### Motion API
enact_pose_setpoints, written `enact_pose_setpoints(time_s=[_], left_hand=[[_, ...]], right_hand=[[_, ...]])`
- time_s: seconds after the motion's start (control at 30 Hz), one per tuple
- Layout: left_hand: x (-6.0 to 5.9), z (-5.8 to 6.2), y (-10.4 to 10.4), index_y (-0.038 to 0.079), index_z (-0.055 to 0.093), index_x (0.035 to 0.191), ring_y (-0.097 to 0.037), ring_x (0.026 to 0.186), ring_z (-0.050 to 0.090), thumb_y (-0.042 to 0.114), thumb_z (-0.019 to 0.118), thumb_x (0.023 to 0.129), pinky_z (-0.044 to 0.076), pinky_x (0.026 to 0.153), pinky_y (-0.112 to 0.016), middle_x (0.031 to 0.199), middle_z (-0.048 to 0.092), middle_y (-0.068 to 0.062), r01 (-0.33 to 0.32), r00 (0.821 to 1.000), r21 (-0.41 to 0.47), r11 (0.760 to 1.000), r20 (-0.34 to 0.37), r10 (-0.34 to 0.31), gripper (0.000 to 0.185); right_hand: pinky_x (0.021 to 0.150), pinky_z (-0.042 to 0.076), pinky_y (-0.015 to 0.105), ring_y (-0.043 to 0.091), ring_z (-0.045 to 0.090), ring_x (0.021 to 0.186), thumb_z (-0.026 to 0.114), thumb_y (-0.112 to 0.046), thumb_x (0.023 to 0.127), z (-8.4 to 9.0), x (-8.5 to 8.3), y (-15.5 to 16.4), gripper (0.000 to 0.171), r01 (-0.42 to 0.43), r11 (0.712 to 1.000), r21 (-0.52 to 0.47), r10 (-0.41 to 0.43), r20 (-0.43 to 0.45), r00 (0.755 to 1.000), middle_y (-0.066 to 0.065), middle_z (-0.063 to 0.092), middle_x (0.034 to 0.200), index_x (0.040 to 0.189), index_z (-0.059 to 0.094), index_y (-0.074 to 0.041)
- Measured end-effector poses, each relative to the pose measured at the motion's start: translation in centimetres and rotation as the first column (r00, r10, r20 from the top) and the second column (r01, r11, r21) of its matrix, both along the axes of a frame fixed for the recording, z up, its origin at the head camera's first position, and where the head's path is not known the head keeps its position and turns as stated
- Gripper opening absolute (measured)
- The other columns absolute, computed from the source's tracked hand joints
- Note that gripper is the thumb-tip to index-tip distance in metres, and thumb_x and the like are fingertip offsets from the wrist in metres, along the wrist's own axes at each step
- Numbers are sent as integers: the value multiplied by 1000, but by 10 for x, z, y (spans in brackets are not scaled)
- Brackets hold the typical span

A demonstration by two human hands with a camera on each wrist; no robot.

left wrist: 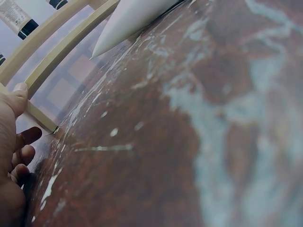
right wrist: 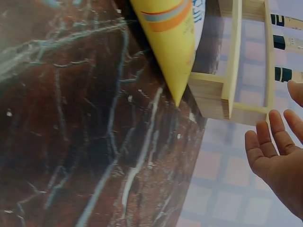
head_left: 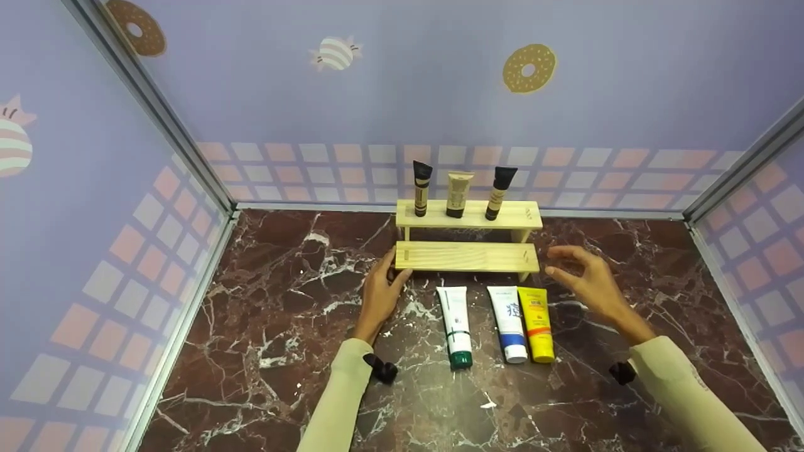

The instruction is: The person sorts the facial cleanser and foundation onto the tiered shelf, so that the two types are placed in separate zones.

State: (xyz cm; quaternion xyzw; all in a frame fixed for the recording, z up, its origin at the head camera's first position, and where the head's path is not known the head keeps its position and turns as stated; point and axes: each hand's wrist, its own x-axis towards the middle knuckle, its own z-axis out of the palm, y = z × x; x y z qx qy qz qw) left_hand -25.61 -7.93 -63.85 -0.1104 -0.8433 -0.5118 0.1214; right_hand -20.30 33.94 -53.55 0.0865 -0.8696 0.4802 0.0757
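The left hand (head_left: 382, 290) touches the wooden shelf (head_left: 466, 256) at its nine o'clock end, fingers loosely curled. The right hand (head_left: 587, 281) hovers relaxed at three o'clock, holding nothing. Three tubes (head_left: 455, 326) lie just in front.

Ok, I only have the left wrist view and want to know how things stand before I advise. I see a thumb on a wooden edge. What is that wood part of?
Observer: A two-step wooden rack; the left hand touches the left end of its lower step.
Operator: Is anything on the rack?
Observer: Three tubes stand on the upper step; the lower step is bare.
Operator: The white tip near me, is it alone?
Observer: No. That white tube with the green cap lies beside a blue-capped tube and a yellow tube.
Operator: And the other hand?
Observer: The right hand hovers off the rack's right end, fingers relaxed, holding nothing.
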Motion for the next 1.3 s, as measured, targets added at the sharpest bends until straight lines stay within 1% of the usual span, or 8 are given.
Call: enact_pose_setpoints(time_s=[0.27, 0.4, 0.47, 0.53, 0.77, 0.97, 1.2, 1.3], left_hand=[[0, -1, 2, -3, 52, 161, -19, 81, 56, 28, 75, 107, 47, 76, -36, 108, 66, -13, -13, 1000, -15, 1000, -24, 13, 66], [0, -1, 2, -3, 52, 161, -20, 83, 57, 28, 75, 107, 47, 77, -37, 114, 68, -15, -19, 1000, -22, 1000, -26, 18, 66], [0, 0, 2, -2, 52, 161, -21, 83, 57, 29, 75, 107, 47, 77, -37, 111, 68, -15, -20, 1000, -21, 1000, -20, 19, 67], [1, 0, 2, -1, 52, 162, -20, 82, 57, 29, 75, 107, 47, 77, -37, 106, 67, -14, -21, 1000, -20, 1000, -15, 21, 67], [1, -1, 1, -1, 53, 161, -19, 78, 55, 28, 76, 107, 47, 74, -38, 93, 63, -10, -29, 999, -25, 999, -27, 28, 66], [2, 2, 2, 0, 54, 161, -17, 77, 54, 29, 75, 107, 46, 73, -37, 91, 62, -8, -37, 999, -36, 999, -8, 36, 65], [1, 2, 1, 2, 54, 162, -19, 79, 56, 30, 76, 107, 46, 75, -39, 94, 64, -11, -44, 999, -42, 998, -4, 44, 65], [1, 1, 1, 2, 54, 162, -19, 79, 56, 29, 76, 107, 47, 75, -39, 94, 64, -11, -48, 999, -46, 998, -8, 48, 65]], right_hand=[[96, 50, 10, 46, 66, 124, 79, -3, 102, -13, 4, 0, 37, -6, 1000, -12, 6, 25, 1000, 28, 70, 134, 135, 69, 10], [95, 52, 11, 27, 70, 120, 79, -1, 101, -18, 6, 0, 38, -8, 1000, -30, 9, 32, 999, 30, 69, 134, 135, 69, 12], [96, 52, 12, 14, 69, 116, 79, -1, 101, -20, 8, -1, 38, -8, 999, -40, 10, 42, 999, 30, 70, 133, 135, 69, 12], [97, 52, 13, 10, 68, 115, 80, -1, 100, -22, 9, -1, 38, -3, 999, -39, 5, 52, 999, 31, 70, 133, 135, 69, 12], [103, 59, 35, 49, 67, 124, 78, -4, 102, -29, 13, 1, 40, -16, 1000, 11, 15, 97, 995, 31, 69, 135, 138, 67, 11], [91, 59, 24, 54, 69, 120, 79, -5, 102, -36, 15, 3, 42, -38, 999, 8, 37, 124, 992, 32, 70, 135, 139, 68, 11], [104, 57, 59, 50, 68, 125, 84, -10, 99, -43, 18, 6, 50, -68, 995, 73, 57, 141, 988, 31, 68, 139, 141, 67, 10], [104, 56, 63, 50, 68, 123, 86, -12, 97, -47, 18, 8, 54, -92, 991, 98, 77, 153, 985, 32, 67, 138, 142, 66, 11]])
